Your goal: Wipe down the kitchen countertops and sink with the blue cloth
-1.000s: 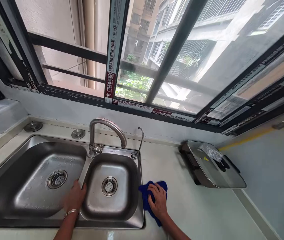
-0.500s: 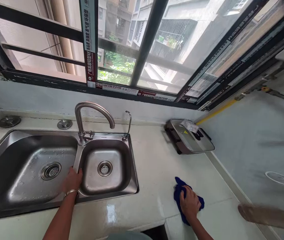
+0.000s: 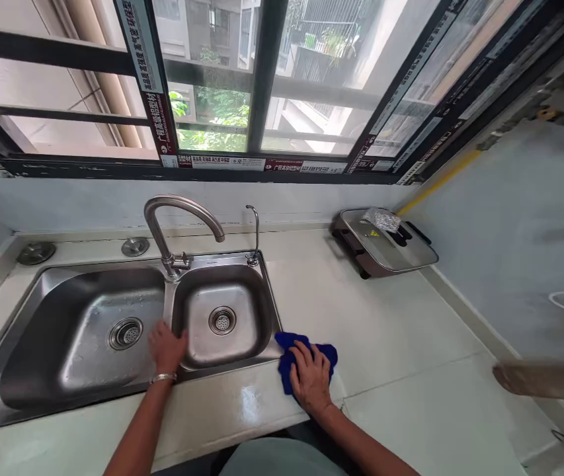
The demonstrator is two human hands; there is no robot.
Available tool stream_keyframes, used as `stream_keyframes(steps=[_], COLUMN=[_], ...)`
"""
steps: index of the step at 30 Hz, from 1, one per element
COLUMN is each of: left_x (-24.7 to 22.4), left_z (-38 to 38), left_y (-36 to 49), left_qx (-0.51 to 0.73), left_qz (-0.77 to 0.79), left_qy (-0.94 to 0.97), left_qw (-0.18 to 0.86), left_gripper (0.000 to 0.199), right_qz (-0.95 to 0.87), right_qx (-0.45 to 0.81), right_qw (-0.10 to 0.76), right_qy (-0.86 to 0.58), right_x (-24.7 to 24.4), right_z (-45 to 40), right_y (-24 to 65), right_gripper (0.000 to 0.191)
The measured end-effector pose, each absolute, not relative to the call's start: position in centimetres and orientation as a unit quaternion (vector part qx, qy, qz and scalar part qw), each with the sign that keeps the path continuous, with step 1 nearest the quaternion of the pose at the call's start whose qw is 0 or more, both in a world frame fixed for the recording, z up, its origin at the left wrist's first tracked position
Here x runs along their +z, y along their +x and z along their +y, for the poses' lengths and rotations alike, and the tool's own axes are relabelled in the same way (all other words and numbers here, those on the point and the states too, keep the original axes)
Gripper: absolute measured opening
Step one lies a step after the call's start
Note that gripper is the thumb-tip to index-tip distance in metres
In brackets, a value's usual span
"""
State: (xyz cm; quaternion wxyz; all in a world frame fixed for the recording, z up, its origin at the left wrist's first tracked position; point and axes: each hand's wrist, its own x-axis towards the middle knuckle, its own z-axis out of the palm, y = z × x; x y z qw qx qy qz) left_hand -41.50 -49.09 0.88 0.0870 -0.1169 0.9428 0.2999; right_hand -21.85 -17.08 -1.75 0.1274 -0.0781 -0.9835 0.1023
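Pale countertop [image 3: 410, 317], as I view it remotely via head cam: double-bowl metal sink [image 3: 168, 301] set in, L side; two round metal discs [image 3: 135, 246] behind it, along back; blue cloth [image 3: 287, 370] bunched at sink's R front corner, overlapping its edge; clear-lidded rectangular pan [image 3: 383, 246], back R; thin seam [image 3: 415, 377], R front

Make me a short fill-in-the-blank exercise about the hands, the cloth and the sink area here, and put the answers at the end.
1. The right hand rests on a cloth whose colour is ____.
2. The left hand is at the divider of a sink, whose basins number ____.
3. The hand with a bracelet around its wrist is the ____ one.
4. The lidded pan stands on the counter to the ____ of the sink.

Missing words: blue; two; left; right.
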Motion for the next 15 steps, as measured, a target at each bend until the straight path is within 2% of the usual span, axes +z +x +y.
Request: stream_keyframes(steps=[6,8,10,15], left_x=[1.7,1.2,0.6,-1.8], left_z=[-44.3,-44.1,-45.1,-50.7], left_y=[-32.0,-28.6,-26.1,-23.2], left_qx=[0.406,0.478,0.472,0.380], left_qz=[0.903,0.852,0.854,0.916], left_qy=[0.102,0.176,0.189,0.133], left_qw=[0.102,0.122,0.111,0.005], left_gripper=[0.062,0.062,0.059,0.056], right_qz=[-0.969,-0.958,-0.944,-0.898], right_qx=[0.201,0.214,0.224,0.288], right_qw=[0.075,0.047,0.011,-0.067], right_qy=[0.120,0.183,0.241,0.326], right_x=[-1.7,-2.3,-2.9,-2.5], right_z=[-24.8,-27.4,-30.3,-37.1], right_y=[-23.3,-24.0,-24.8,-26.6], right_gripper=[0.047,0.052,0.056,0.056])
